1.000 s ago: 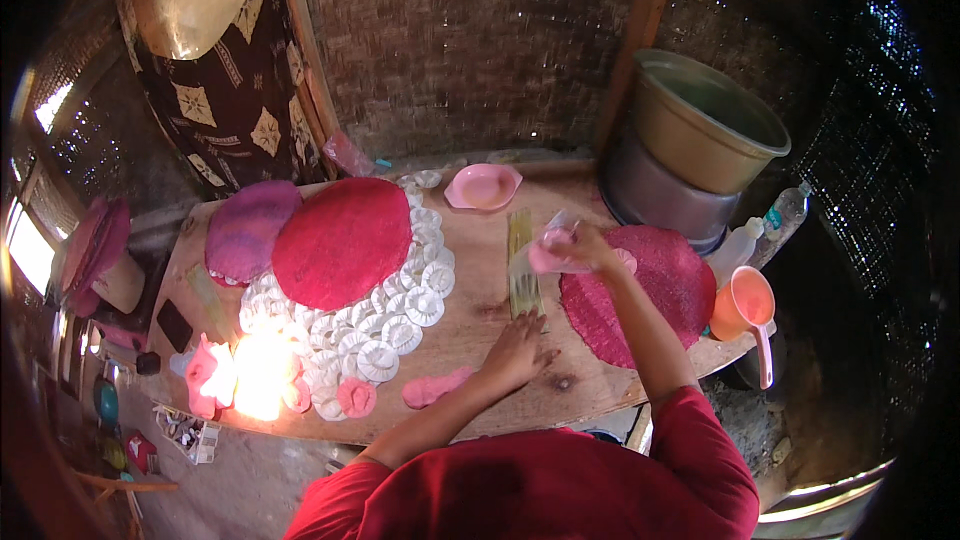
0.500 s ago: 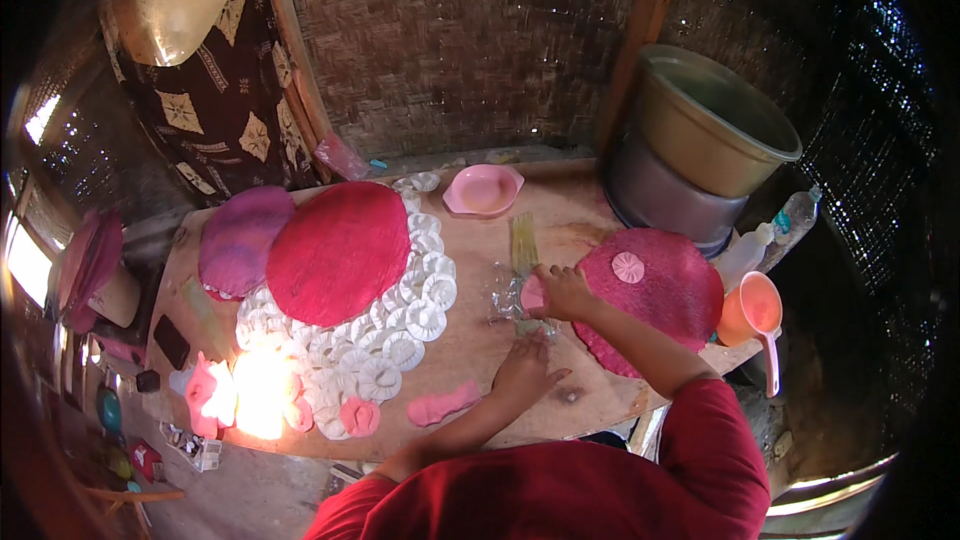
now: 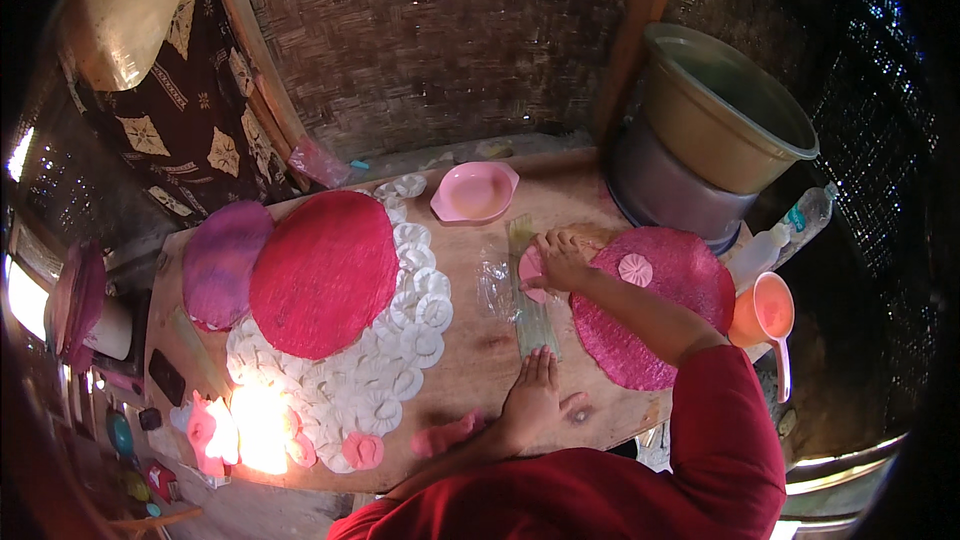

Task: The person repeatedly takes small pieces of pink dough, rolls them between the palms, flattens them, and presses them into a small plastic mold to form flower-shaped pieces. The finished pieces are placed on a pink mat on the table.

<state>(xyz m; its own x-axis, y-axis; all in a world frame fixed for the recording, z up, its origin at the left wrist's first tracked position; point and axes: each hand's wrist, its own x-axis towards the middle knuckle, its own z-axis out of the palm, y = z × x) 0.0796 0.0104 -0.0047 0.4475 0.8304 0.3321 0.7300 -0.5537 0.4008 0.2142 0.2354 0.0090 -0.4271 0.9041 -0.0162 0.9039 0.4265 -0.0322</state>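
Note:
My right hand [image 3: 562, 262] grips a flat pink disc [image 3: 530, 268], its thumb and fingers at the disc's right edge, over a green ribbed strip [image 3: 537, 325]. My left hand [image 3: 533, 402] lies open, with its fingertips stretched onto the strip's near end. Crinkled clear plastic film [image 3: 494, 275] lies just left of the disc. Close to my right forearm rests a large magenta round mat [image 3: 650, 330] bearing one pleated pink round [image 3: 635, 269]. A lump of pink dough [image 3: 445, 435] sits left of my left wrist.
Many pleated white rounds [image 3: 385, 370] cover the table's left part, beside a red round mat [image 3: 325, 275] and a purple one [image 3: 225, 260]. A pink dish [image 3: 475, 192] stands at the back. Stacked basins [image 3: 725, 110], an orange dipper [image 3: 768, 310] and a bottle [image 3: 812, 210] are rightward.
My left hand's fingers have straightened and flattened at the strip's near end. More of the strip shows between my hands. My right hand remains at the disc; the whole view has shifted slightly.

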